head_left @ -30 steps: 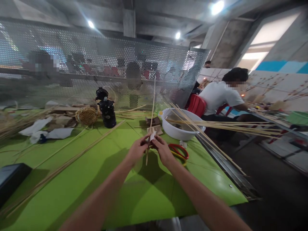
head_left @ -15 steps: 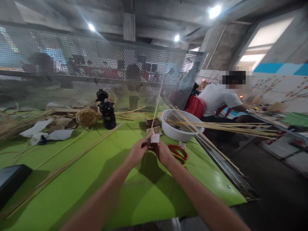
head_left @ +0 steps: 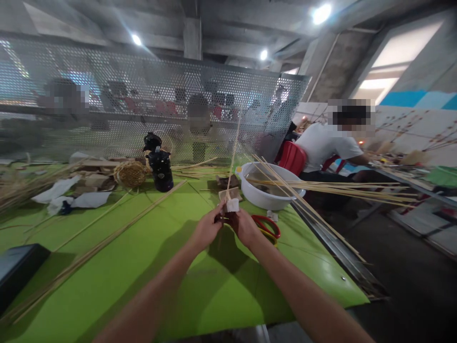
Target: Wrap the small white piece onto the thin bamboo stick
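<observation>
Strip (head_left: 233, 159) rises from left grip (head_left: 210, 224), apparently.

Stick (head_left: 234, 159): pale straw, that one was, and plain
Paper (head_left: 233, 206): bright white, it was
Table (head_left: 153, 290): and what a lime green that was!
Bottle (head_left: 160, 169): black was the colour here, sprinkled with pale specks
Tub (head_left: 266, 202): white, it was, touched with yellow at one side
Loops (head_left: 279, 230): one was red, the other yellow
Chair (head_left: 292, 158): red again, that was
Screen (head_left: 143, 109): grey, it was, dotted all over in regular rows
Wall (head_left: 403, 98): blue and whitish blocks alternated there
</observation>
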### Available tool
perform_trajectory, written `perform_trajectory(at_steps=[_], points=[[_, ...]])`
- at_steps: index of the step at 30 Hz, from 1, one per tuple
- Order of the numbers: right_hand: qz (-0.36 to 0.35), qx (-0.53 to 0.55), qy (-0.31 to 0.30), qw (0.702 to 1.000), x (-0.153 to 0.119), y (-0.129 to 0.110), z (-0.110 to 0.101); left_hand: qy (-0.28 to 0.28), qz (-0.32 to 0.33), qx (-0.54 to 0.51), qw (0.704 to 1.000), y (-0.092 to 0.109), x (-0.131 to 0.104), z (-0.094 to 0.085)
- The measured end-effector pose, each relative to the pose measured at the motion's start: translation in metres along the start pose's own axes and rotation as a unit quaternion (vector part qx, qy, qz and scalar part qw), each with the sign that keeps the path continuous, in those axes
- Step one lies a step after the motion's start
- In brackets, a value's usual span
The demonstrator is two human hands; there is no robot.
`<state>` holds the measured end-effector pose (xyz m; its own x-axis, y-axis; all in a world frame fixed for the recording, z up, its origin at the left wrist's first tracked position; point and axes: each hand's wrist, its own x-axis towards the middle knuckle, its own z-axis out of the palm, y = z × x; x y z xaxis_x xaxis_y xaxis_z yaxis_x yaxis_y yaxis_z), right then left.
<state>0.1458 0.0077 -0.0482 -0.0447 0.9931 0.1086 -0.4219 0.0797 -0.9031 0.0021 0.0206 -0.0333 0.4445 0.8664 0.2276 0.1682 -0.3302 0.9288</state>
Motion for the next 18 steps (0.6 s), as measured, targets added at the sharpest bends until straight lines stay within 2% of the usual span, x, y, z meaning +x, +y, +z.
perform_trajectory(at_steps=[7, 13, 16, 18], points=[[0.001, 0.015, 0.012, 1.000, -0.003, -0.006, 0.008, -0.006, -0.004, 0.083, 0.997, 0.008, -0.005, -0.003], [-0.001, 0.008, 0.054, 0.999, -0.007, -0.010, 0.013, -0.014, -0.006, 0.225, 0.974, 0.014, -0.011, 0.004], [-0.027, -0.023, 0.070, 0.997, -0.007, -0.014, 0.014, -0.015, 0.019, 0.186, 0.982, 0.016, -0.012, 0.005], [-0.033, -0.052, 0.072, 0.995, -0.009, -0.018, 0.015, -0.004, 0.014, 0.137, 0.990, 0.015, -0.010, 0.003]])
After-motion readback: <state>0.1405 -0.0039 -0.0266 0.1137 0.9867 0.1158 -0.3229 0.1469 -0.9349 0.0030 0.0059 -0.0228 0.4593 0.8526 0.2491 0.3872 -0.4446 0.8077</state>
